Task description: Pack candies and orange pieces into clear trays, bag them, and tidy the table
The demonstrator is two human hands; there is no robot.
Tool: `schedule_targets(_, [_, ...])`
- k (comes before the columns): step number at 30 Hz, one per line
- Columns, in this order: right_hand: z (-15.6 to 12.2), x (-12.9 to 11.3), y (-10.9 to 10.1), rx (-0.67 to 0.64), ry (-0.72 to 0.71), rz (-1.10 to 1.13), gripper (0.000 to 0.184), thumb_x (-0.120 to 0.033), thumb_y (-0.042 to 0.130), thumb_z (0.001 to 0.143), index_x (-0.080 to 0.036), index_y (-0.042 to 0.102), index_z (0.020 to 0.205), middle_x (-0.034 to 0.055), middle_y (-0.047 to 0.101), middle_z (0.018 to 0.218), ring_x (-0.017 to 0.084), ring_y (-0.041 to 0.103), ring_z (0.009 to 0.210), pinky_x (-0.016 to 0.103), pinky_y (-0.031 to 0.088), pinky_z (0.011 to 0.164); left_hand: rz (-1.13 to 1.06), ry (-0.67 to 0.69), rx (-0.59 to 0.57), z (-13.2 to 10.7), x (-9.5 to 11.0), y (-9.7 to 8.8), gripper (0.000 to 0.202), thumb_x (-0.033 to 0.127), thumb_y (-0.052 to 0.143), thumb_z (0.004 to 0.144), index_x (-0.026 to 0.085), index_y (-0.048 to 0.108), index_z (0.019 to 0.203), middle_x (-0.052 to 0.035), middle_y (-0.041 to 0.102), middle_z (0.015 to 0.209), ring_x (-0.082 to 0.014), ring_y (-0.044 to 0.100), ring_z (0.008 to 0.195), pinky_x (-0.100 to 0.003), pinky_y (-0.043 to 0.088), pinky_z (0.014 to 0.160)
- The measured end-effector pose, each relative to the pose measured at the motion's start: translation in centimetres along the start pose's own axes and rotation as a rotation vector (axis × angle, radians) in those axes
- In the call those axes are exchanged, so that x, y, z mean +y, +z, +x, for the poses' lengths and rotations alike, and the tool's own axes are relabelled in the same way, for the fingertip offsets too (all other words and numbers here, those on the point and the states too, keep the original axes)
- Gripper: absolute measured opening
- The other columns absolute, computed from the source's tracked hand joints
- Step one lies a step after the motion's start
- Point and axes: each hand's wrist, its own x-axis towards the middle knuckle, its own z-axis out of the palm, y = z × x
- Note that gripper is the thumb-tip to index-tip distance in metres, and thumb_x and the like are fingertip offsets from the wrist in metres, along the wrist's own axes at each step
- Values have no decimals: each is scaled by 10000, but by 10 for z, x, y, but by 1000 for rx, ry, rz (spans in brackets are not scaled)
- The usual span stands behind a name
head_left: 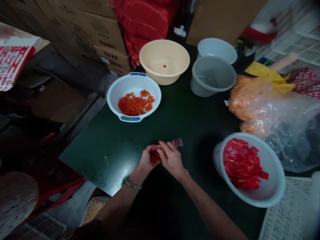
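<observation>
A small packet (177,142) lies just beyond the right hand (171,159), the nearer one, its long axis roughly sideways. Left and short of the packet, the left hand (145,161) curls round a dark red thing (154,156); whether the right grips it I cannot tell. Beyond-left of the packet sits a bowl (118,90); right, a bucket (273,173), neither in between.

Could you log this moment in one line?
left hand: holding red item | right hand: close against it | nearby: small packet, blue-handled basin of orange pieces

One head-worn view, forward and down over hands (172,160) and green table (180,115).
</observation>
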Motion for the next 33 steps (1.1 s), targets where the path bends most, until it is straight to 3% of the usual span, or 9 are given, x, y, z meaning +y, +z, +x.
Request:
schedule_targets(2, [-7,21,-3,74,81,-94,397,-282,417,926,-155,490,1295,123,570,1180,238,528,1036,365,431,900,0,-23,-90,-1,1,-2,184,251,521,787,101,626,777,-56,588,660,-121,509,462,-192,285,343])
schedule_targets(4, [-7,49,-2,15,170,-228,432,-239,468,893,-152,468,1316,147,525,1255,293,506,1078,415,435,884,2,-22,-150,-3,5,-8,154,246,590,777,95,618,782,-48,574,679,-84,469,448,-161,234,336])
schedule_targets(9, [-6,86,11,-207,321,-181,177,-209,429,905,-145,587,952,109,616,926,204,600,808,291,450,679,58,41,-141,-12,18,-28,241,283,736,713,99,583,739,12,500,604,-23,349,379,-134,161,323])
schedule_targets(13, [-21,82,15,-160,504,273,206,-327,458,865,-174,557,769,31,564,654,153,548,592,257,396,563,45,84,-40,-21,30,-40,310,306,798,647,117,558,702,65,401,500,-13,267,334,-139,102,314])
schedule_targets(18, [-33,62,11,-104,677,930,623,-744,399,736,-155,575,833,-52,388,468,90,332,391,227,252,402,15,114,57,-29,43,-50,537,474,894,398,141,544,633,96,313,448,-4,208,321,-152,90,318])
schedule_targets(23, [-34,19,4,-188,578,1047,512,-656,590,681,-144,587,691,-22,479,514,72,397,438,202,268,414,317,147,17,-34,37,-36,565,561,866,387,147,629,687,69,354,448,-7,238,330,-157,89,343])
schedule_targets(27, [-38,1,-22,106,670,1312,477,-602,657,667,-149,522,605,-55,406,438,51,332,391,209,236,415,417,134,1,-33,22,-21,578,577,862,374,142,641,683,81,311,450,-5,240,338,-158,118,334])
schedule_targets(30, [-53,22,-64,442,784,1526,457,-577,702,650,-159,515,652,-60,430,473,52,347,397,207,248,414,473,71,20,-32,11,-16,558,547,870,396,140,637,699,74,343,476,-12,284,362,-151,158,331])
schedule_targets(33, [-84,55,-110,839,919,1588,491,-524,803,502,-172,499,659,-53,473,537,60,396,451,206,323,442,490,5,44,-31,3,-11,554,508,889,381,134,615,685,75,358,480,-7,289,368,-142,164,330])
